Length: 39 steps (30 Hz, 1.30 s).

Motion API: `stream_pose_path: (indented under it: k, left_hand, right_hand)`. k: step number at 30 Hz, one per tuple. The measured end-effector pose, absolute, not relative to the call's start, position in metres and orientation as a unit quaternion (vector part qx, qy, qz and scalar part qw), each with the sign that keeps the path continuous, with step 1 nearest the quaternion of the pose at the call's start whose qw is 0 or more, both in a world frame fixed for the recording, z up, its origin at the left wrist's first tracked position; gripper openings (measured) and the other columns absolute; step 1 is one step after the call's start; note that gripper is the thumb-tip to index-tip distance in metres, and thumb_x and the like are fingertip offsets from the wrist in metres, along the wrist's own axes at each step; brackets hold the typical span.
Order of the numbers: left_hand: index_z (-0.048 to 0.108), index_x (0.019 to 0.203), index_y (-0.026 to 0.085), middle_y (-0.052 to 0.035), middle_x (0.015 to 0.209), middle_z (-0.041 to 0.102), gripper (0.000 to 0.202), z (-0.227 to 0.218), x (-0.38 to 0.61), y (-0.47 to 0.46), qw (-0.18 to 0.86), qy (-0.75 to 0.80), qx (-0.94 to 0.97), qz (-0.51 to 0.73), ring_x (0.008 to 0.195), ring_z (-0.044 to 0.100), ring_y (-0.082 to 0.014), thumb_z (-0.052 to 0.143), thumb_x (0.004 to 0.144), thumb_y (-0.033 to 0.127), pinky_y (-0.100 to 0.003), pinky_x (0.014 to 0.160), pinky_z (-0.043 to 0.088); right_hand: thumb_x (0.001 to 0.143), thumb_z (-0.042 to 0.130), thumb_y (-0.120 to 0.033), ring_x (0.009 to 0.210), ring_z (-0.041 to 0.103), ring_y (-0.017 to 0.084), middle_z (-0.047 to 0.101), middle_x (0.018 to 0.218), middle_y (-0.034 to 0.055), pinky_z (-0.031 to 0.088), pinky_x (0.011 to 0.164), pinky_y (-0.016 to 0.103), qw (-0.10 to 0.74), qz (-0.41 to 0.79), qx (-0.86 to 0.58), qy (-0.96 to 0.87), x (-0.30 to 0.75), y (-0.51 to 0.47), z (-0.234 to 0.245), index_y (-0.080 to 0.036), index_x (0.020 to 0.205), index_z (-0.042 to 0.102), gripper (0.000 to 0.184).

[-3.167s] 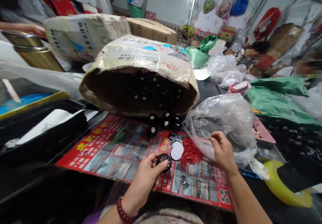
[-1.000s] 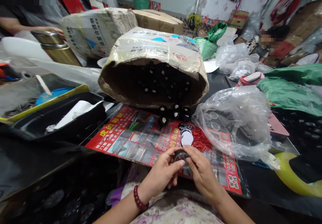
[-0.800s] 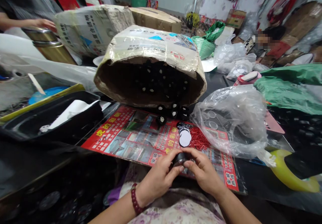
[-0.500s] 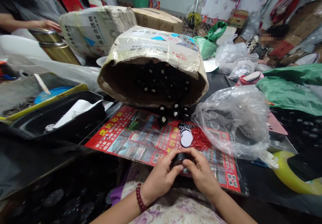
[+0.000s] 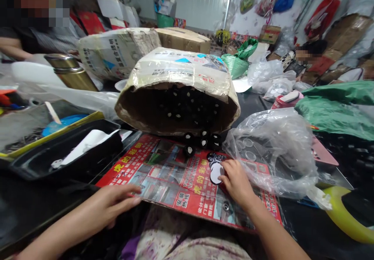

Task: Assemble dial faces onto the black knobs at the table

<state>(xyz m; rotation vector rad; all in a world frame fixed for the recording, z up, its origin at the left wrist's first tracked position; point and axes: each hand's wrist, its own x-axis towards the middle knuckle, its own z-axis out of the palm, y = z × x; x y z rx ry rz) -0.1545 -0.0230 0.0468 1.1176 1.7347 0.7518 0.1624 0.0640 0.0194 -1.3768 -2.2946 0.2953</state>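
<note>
Head view: half a second ago both my hands met around a dark round piece; now they have parted, and I no longer see that piece. My left fingers (image 5: 130,202) lie loosely spread at lower left, with nothing visible in them. My right fingers (image 5: 231,169) have moved, close together, to the edge of the white disc (image 5: 215,175), right of centre; I cannot tell whether they grip it. I judge that one handling is over and the discs have my attention.

The disc is flat, smooth and matt, overlapping black patterned discs (image 5: 215,158). Beneath lies a glossy red printed board (image 5: 157,191), with a shiny metal ring (image 5: 226,206) at its lower right. Above, the creased, taped carton (image 5: 181,73) gapes over rounded black pieces with pale marks (image 5: 188,150). At right, the clear bag (image 5: 283,147) crumples thinly on the dark tabletop (image 5: 249,101).
</note>
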Motion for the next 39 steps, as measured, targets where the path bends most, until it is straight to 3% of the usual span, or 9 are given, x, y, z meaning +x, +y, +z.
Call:
stream_pose_path:
  k: [4, 8, 15, 18, 21, 27, 32, 36, 39]
  left_hand:
    - [0.067, 0.085, 0.021, 0.0046, 0.048, 0.056, 0.029, 0.050, -0.133, 0.042, 0.372, 0.660, 0.600, 0.258, 0.037, 0.051, -0.0134, 0.064, 0.071, 0.046, -0.022, 0.041, 0.031]
    - [0.065, 0.078, 0.016, 0.0024, 0.043, 0.054, 0.038, 0.038, -0.110, 0.093, 0.346, 0.679, 0.584, 0.279, 0.036, 0.048, -0.0149, 0.059, 0.071, 0.053, -0.024, 0.041, 0.028]
    - [0.063, 0.072, 0.017, -0.0029, 0.071, 0.063, 0.021, 0.012, -0.087, 0.120, 0.329, 0.656, 0.570, 0.369, 0.069, 0.056, -0.0169, 0.069, 0.065, 0.036, -0.024, 0.059, 0.037]
    - [0.055, 0.066, 0.018, 0.0022, 0.058, 0.054, 0.021, 0.005, -0.078, 0.107, 0.367, 0.652, 0.538, 0.387, 0.054, 0.049, -0.0119, 0.067, 0.066, 0.035, -0.021, 0.049, 0.034]
    - [0.053, 0.078, 0.018, 0.0090, 0.044, 0.041, 0.026, 0.004, -0.064, 0.076, 0.444, 0.643, 0.494, 0.380, 0.032, 0.035, -0.0075, 0.055, 0.076, 0.044, -0.018, 0.035, 0.024]
    - [0.054, 0.106, 0.018, 0.0078, 0.049, 0.050, 0.045, 0.016, -0.032, 0.022, 0.707, 0.470, 0.334, 0.409, 0.028, 0.037, -0.0043, 0.061, 0.075, 0.049, -0.013, 0.026, 0.024]
    - [0.052, 0.090, 0.017, 0.0041, 0.058, 0.057, 0.033, 0.022, -0.020, 0.013, 0.754, 0.434, 0.268, 0.413, 0.027, 0.039, -0.0023, 0.062, 0.075, 0.045, -0.011, 0.023, 0.023]
    - [0.046, 0.092, 0.021, 0.0049, 0.062, 0.059, 0.034, 0.021, -0.017, 0.008, 0.749, 0.443, 0.290, 0.398, 0.026, 0.042, -0.0034, 0.061, 0.076, 0.046, -0.011, 0.022, 0.024]
    - [0.043, 0.096, 0.021, 0.0067, 0.056, 0.056, 0.035, 0.018, -0.018, 0.004, 0.743, 0.452, 0.313, 0.382, 0.025, 0.042, -0.0044, 0.057, 0.078, 0.048, -0.011, 0.022, 0.025]
  right_hand:
    - [0.071, 0.061, -0.006, 0.087, 0.050, 0.027, 0.059, 0.091, 0.0105, 0.044, 0.075, 0.039, 0.178, 0.051, -0.530, -0.828, 0.148, 0.076, 0.020, -0.017, 0.077, 0.056, 0.014]
    - [0.079, 0.050, -0.007, 0.070, 0.052, 0.019, 0.057, 0.073, 0.0026, 0.041, 0.063, 0.029, 0.257, 0.166, -0.526, -0.794, 0.150, 0.063, 0.027, -0.020, 0.071, 0.049, 0.015]
    - [0.087, 0.044, -0.017, 0.061, 0.057, 0.015, 0.060, 0.069, 0.0025, 0.042, 0.055, 0.023, 0.288, 0.258, -0.406, -0.828, 0.147, 0.017, 0.017, -0.019, 0.075, 0.057, 0.018]
    - [0.088, 0.046, -0.016, 0.065, 0.061, 0.015, 0.063, 0.073, 0.0035, 0.046, 0.059, 0.024, 0.343, 0.256, -0.421, -0.800, 0.146, 0.018, 0.024, -0.019, 0.080, 0.062, 0.018]
    - [0.088, 0.049, -0.017, 0.077, 0.065, 0.018, 0.068, 0.085, 0.0063, 0.052, 0.069, 0.028, 0.430, 0.219, -0.421, -0.768, 0.145, 0.026, 0.035, -0.020, 0.088, 0.065, 0.016]
    - [0.086, 0.057, -0.021, 0.097, 0.064, 0.021, 0.066, 0.108, 0.0113, 0.054, 0.081, 0.033, 0.433, 0.190, -0.377, -0.797, 0.134, 0.026, 0.025, -0.019, 0.103, 0.064, 0.019]
    - [0.086, 0.053, -0.017, 0.098, 0.062, 0.020, 0.065, 0.107, 0.0100, 0.051, 0.085, 0.033, 0.426, 0.212, -0.427, -0.769, 0.135, 0.023, 0.023, -0.018, 0.094, 0.066, 0.015]
    - [0.080, 0.056, -0.017, 0.093, 0.062, 0.022, 0.067, 0.100, 0.0083, 0.050, 0.081, 0.034, 0.391, 0.281, -0.486, -0.729, 0.140, 0.029, 0.029, -0.018, 0.101, 0.064, 0.022]
    - [0.081, 0.055, -0.021, 0.078, 0.063, 0.020, 0.068, 0.085, 0.0051, 0.050, 0.071, 0.031, 0.396, 0.347, -0.509, -0.682, 0.147, 0.031, 0.030, -0.017, 0.089, 0.065, 0.014]
